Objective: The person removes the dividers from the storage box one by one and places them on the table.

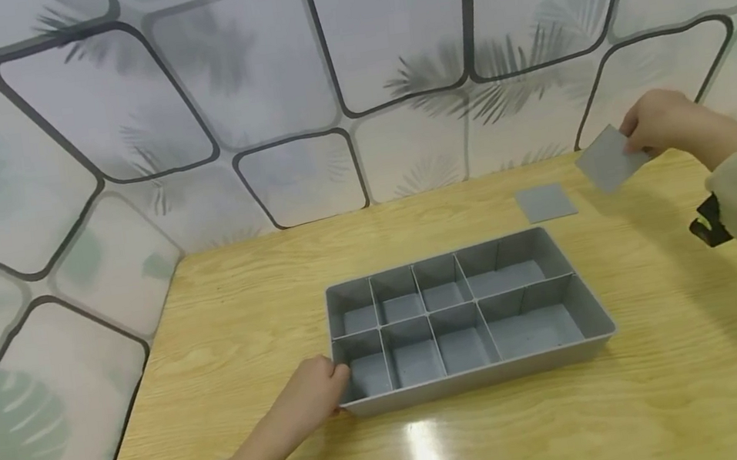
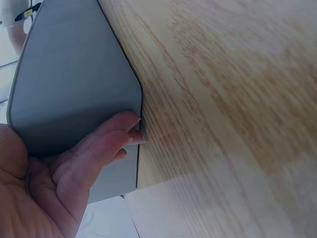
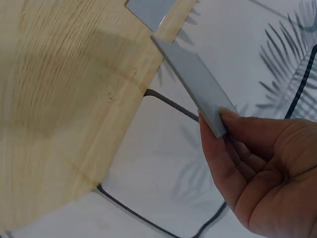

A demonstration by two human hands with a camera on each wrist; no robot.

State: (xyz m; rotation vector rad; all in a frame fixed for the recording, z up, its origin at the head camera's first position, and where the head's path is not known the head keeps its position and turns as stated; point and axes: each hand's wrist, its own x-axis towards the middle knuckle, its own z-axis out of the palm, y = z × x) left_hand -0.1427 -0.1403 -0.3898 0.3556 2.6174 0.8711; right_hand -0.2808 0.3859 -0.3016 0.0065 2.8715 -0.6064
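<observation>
A grey tray (image 1: pixel 479 380) split into several compartments lies on the table. At its near left corner my left hand (image 1: pixel 315 386) grips it, thumb by the rim and fingers against the outer wall. The left wrist view shows those fingers (image 2: pixel 106 141) along the tray's side (image 2: pixel 74 74), close to the tabletop. My right hand (image 1: pixel 662 123) pinches a thin grey square plate (image 1: pixel 609 159) by one edge, tilted above the table's back right. In the right wrist view the plate (image 3: pixel 195 84) is held between thumb and fingers. Another grey plate (image 1: pixel 546 203) lies flat behind the tray.
The wooden table (image 1: pixel 244 293) meets a patterned wall covering (image 1: pixel 292 182) at the back and another patterned side (image 1: pixel 46 381) on the left. Dark clips (image 1: pixel 710 222) show at the sleeves. Light glares on the table in front of the tray.
</observation>
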